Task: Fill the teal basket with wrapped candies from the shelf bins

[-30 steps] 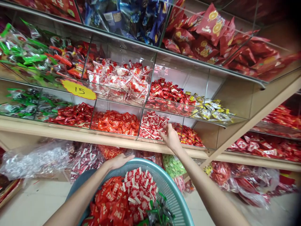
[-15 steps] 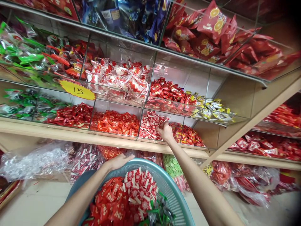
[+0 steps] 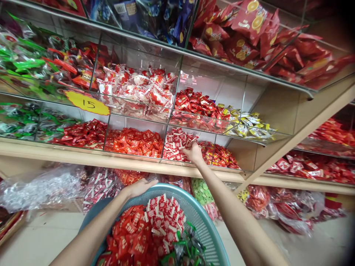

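My left hand (image 3: pixel 140 187) is closed on the far rim of a teal plastic basket (image 3: pixel 212 218), thumb along the edge. Inside the basket lie orange-red wrapped candies (image 3: pixel 134 231), a pile of red-and-white wrapped candies (image 3: pixel 165 218) and dark candies with green wrapper ends (image 3: pixel 191 244). My right hand (image 3: pixel 195 152) reaches over the shelf lip into a bin of red-and-white candies (image 3: pixel 176 142). Its fingers curl in among those candies, and their tips are partly hidden.
Clear dividers and front panels (image 3: pixel 163 144) separate the candy bins. Orange-red candies (image 3: pixel 138 142) fill the bin to the left; red-and-yellow ones (image 3: pixel 222 155) lie to the right. A yellow price tag (image 3: pixel 87 103) reads 15. Below the wooden ledge (image 3: pixel 133 164) are bagged candies (image 3: pixel 102 186).
The shelves and basket appear shifted slightly up and left in view. My right hand stays in the red-and-white candy bin, and my left stays on the basket rim.
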Demonstrator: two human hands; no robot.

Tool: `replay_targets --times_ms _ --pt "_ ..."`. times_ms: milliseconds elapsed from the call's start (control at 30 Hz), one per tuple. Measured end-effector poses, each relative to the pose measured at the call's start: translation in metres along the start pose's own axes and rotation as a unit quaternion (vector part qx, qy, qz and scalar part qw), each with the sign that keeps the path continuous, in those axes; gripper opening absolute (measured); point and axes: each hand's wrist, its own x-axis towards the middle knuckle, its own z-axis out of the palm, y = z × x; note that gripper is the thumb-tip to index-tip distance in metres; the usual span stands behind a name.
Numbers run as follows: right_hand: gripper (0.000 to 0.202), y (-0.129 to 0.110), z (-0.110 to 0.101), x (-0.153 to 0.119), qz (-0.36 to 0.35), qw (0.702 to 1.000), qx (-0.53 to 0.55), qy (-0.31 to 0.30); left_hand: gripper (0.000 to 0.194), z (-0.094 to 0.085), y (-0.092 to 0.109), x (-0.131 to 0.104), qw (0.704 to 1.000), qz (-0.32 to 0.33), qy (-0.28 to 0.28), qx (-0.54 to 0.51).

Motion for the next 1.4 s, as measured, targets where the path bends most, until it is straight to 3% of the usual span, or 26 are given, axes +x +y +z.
replay_targets --times_ms 300,500,667,767,1000,1167,1300,1400 --pt "0.029 -0.003 0.0 -0.009 -0.011 1.0 -0.014 -0.009 0.065 0.0 0.0 0.0 1.0 0.002 -0.007 0.003" --pt "0.022 0.0 0.0 -0.011 -0.027 0.999 0.019 0.022 0.061 -0.001 0.003 -0.003 1.0 0.006 -0.007 -0.003" --pt "0.039 -0.004 -0.003 -0.013 -0.024 0.998 -0.034 -0.039 0.059 0.0 0.002 -0.002 1.0 0.004 -0.009 -0.008" --pt "0.038 -0.007 -0.004 -0.013 -0.014 0.997 -0.043 -0.06 0.058 0.0 0.002 -0.002 1.0 -0.002 -0.012 -0.011" --pt "0.031 -0.004 0.0 -0.015 -0.026 0.999 -0.044 -0.006 0.062 0.0 0.006 -0.005 1.0 -0.003 -0.011 -0.004" --pt "0.029 0.003 0.001 -0.011 -0.038 0.999 0.013 0.018 0.064 0.001 0.005 -0.005 1.0 0.009 -0.004 -0.013" --pt "0.031 0.004 -0.007 -0.011 -0.041 0.989 0.132 0.049 0.062 0.0 0.004 -0.004 1.0 0.002 0.003 0.0" --pt "0.031 -0.002 -0.02 -0.032 -0.108 0.97 0.204 0.07 0.063 0.0 0.002 -0.002 1.0 0.004 0.009 -0.001"
